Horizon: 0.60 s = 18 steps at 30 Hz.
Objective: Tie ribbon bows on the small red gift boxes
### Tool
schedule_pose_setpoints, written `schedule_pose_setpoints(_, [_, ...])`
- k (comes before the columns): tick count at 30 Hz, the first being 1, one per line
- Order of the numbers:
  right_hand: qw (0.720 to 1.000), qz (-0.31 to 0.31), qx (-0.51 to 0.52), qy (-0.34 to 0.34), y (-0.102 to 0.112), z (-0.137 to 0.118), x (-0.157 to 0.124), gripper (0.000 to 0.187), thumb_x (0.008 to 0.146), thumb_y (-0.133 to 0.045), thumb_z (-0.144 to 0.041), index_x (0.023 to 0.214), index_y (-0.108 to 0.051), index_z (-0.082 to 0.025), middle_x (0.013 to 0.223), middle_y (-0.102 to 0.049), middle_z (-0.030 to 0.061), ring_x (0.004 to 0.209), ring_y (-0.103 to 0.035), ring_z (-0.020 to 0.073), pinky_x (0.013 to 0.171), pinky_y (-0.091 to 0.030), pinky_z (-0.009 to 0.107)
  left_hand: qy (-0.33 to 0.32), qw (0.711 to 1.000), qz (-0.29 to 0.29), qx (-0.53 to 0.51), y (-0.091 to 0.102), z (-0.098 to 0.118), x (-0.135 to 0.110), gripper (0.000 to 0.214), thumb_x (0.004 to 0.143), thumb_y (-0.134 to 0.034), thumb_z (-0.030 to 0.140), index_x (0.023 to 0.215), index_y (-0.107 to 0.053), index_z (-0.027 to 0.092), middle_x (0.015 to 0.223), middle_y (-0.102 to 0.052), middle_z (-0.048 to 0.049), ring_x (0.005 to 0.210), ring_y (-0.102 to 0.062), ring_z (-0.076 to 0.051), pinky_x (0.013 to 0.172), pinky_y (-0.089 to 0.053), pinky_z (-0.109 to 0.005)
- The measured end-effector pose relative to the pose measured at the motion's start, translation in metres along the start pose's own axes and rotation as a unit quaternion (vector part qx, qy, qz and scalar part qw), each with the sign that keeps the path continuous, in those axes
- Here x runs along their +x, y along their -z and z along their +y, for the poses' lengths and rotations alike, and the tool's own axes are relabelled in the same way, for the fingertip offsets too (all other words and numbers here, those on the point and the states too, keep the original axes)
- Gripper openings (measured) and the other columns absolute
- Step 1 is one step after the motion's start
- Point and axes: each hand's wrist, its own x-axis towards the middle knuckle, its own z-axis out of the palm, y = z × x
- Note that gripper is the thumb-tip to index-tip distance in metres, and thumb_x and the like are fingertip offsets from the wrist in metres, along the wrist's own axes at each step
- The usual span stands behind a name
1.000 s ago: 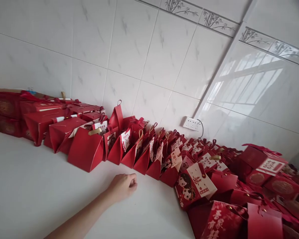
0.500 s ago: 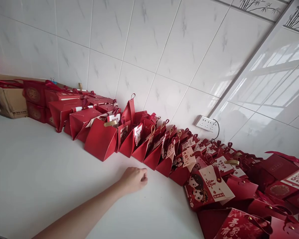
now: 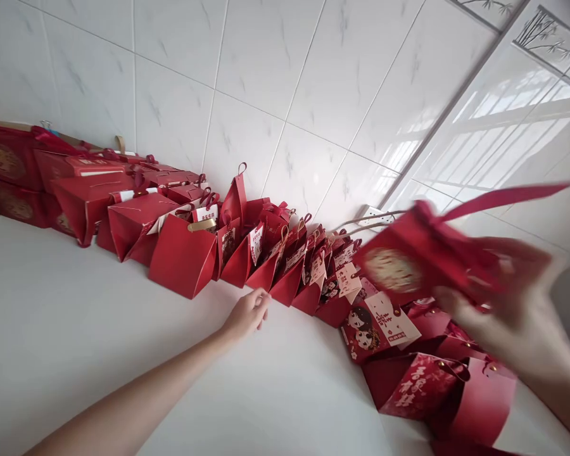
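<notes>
Ribboned box, right hand raised, gripping

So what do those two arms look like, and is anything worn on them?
They're a person's, with no cables or machine parts showing. The left forearm is bare where it shows; the left grip is an ungloved hand with no wristband. The right forearm shows no sleeve either; the right grip is ungloved but too blurred to rule out a ring.
</notes>
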Motion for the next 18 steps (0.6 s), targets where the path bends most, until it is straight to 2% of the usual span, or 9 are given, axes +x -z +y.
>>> schedule_pose_setpoints(2, [0.995,-0.093,0.029,0.02,-0.038,-0.011,-0.002,0.059,0.075,-0.067,-0.034,0.122,-0.033,-0.024,0.115,-0.047,0.015,0.1,-0.058,0.0263,0.075,-0.057,0.042,0.006,0.997,0.047,-0.066,0.004,-0.001,0.003,0.033,0.083,-0.035,0.05,0.077,-0.047,0.02,0.056,-0.049,0.0049,0.042,-0.049,-0.011,0.038,-0.035,-0.022])
schedule_pose_setpoints(3, [0.993,-0.106,0.038,0.034,-0.06,-0.016,-0.005,0.06,0.075,-0.065,-0.033,0.123,-0.029,-0.023,0.114,-0.046,0.0151,0.1,-0.057,0.0276,0.077,-0.056,0.046,0.003,0.993,0.074,-0.094,0.006,-0.002,0.005,0.036,0.083,-0.033,0.053,0.078,-0.046,0.02,0.06,-0.051,0.0033,0.047,-0.053,-0.012,0.04,-0.038,-0.023])
schedule_pose_setpoints(6, [0.991,-0.1,0.022,0.09,-0.122,-0.025,-0.019,0.068,0.071,-0.065,-0.033,0.124,-0.026,-0.019,0.114,-0.039,0.0167,0.106,-0.049,0.0327,0.08,-0.054,0.052,-0.027,0.977,0.14,-0.158,0.011,-0.003,0.009,0.043,0.084,-0.028,0.057,0.087,-0.049,0.019,0.083,-0.061,-0.0051,0.073,-0.062,-0.017,0.058,-0.049,-0.028])
schedule_pose_setpoints(9, [0.983,-0.098,0.036,0.153,-0.165,-0.02,-0.044,0.076,0.068,-0.064,-0.03,0.129,-0.022,-0.019,0.119,-0.031,0.0177,0.111,-0.042,0.0352,0.075,-0.056,0.051,-0.06,0.966,0.159,-0.194,0.014,-0.003,0.011,0.044,0.086,-0.027,0.054,0.1,-0.051,0.02,0.104,-0.063,-0.0083,0.095,-0.061,-0.021,0.08,-0.049,-0.034])
schedule_pose_setpoints(11, [0.977,-0.107,0.068,0.174,-0.183,-0.01,-0.064,0.078,0.068,-0.062,-0.028,0.133,-0.018,-0.021,0.124,-0.027,0.0182,0.115,-0.039,0.0363,0.076,-0.055,0.052,-0.067,0.965,0.15,-0.206,0.014,-0.004,0.009,0.043,0.085,-0.031,0.053,0.103,-0.053,0.02,0.108,-0.063,-0.0081,0.102,-0.059,-0.022,0.087,-0.047,-0.038])
schedule_pose_setpoints(13, [0.976,-0.11,0.107,0.151,-0.193,0.002,-0.083,0.079,0.07,-0.059,-0.025,0.135,-0.015,-0.022,0.13,-0.023,0.0191,0.123,-0.033,0.0377,0.083,-0.051,0.057,-0.063,0.967,0.131,-0.211,0.012,-0.005,0.007,0.045,0.083,-0.037,0.055,0.104,-0.055,0.02,0.111,-0.063,-0.0084,0.107,-0.057,-0.024,0.092,-0.044,-0.039])
schedule_pose_setpoints(15, [0.977,-0.12,0.143,0.104,-0.196,0.012,-0.098,0.081,0.071,-0.057,-0.022,0.138,-0.012,-0.022,0.137,-0.019,0.0198,0.131,-0.025,0.0383,0.09,-0.045,0.06,-0.058,0.97,0.108,-0.212,0.011,-0.005,0.005,0.048,0.079,-0.045,0.056,0.108,-0.055,0.019,0.118,-0.061,-0.0091,0.114,-0.053,-0.026,0.096,-0.042,-0.038])
schedule_pose_setpoints(18, [0.97,-0.147,0.186,0.055,-0.193,0.02,-0.107,0.088,0.068,-0.058,-0.017,0.141,-0.009,-0.024,0.145,-0.014,0.0182,0.137,-0.018,0.0363,0.094,-0.045,0.056,-0.047,0.975,0.063,-0.209,0.011,-0.005,0.003,0.054,0.075,-0.054,0.055,0.116,-0.053,0.02,0.129,-0.054,-0.0085,0.122,-0.047,-0.026,0.1,-0.038,-0.036])
